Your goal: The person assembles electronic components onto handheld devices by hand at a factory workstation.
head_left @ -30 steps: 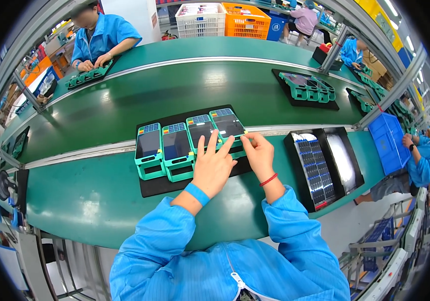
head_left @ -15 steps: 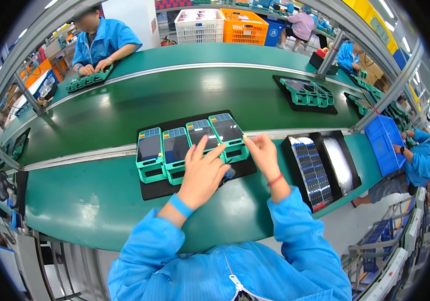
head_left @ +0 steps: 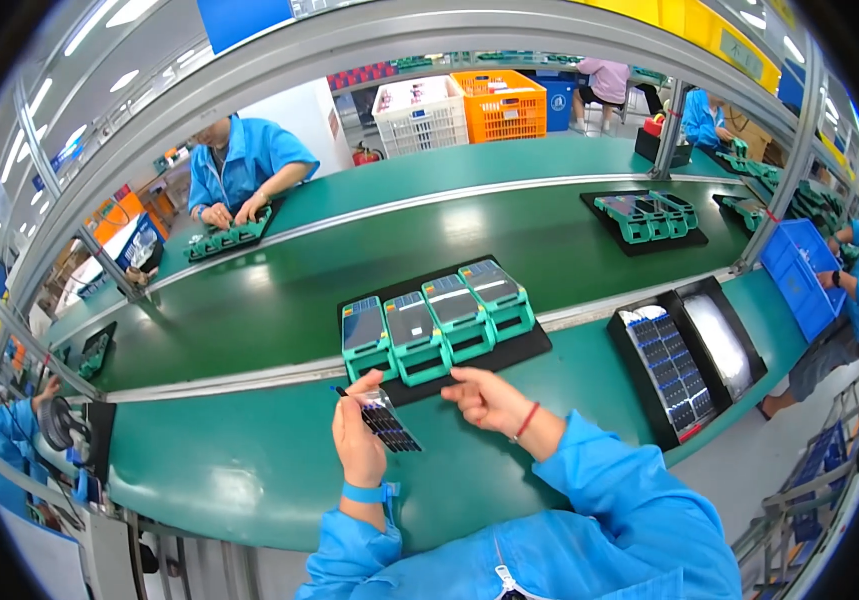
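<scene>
While holding dark sheet (head_left: 391,424) in L hand (head_left: 357,440) above bench (head_left: 229,460) nr 4 green-framed devices (head_left: 414,320), prob best pinch edges only, steady w/ half-curled R hand (head_left: 494,404) (can't tell if gripping anything).

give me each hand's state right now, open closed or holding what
Left hand: closed, holding a clear sheet of dark pieces.
Right hand: fingers partly curled; cannot tell if it grips anything small.
</scene>
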Motion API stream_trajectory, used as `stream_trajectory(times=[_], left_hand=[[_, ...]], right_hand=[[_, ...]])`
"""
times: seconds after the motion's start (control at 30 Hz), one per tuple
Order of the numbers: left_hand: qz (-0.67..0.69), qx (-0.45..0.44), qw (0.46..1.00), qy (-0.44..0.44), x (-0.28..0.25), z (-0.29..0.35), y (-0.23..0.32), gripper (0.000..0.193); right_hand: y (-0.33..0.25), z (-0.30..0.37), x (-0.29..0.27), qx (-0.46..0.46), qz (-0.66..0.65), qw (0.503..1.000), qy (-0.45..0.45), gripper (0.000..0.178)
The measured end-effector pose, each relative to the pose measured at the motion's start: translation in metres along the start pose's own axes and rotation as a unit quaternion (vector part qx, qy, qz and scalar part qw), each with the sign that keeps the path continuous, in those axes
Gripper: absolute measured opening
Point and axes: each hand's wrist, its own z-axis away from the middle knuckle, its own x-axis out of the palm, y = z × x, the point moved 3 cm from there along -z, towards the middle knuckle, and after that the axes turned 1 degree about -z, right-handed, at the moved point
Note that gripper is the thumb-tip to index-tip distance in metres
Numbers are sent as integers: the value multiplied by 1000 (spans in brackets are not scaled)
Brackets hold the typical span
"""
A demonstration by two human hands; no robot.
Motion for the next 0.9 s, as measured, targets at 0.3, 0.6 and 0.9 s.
stream_trajectory(times=[0.3,0.6,0.9], left_hand=[[59,-162,985,-8,0,-7,-46,45],[-221,-145,956,-131,17,17,-62,30],[-269,-113,932,-214,31,21,-54,23]], right_hand=[[-83,-84,34,-232,133,963,12,32],[25,32,9,-443,448,776,18,16],[14,26,-10,-449,448,773,-6,14]])
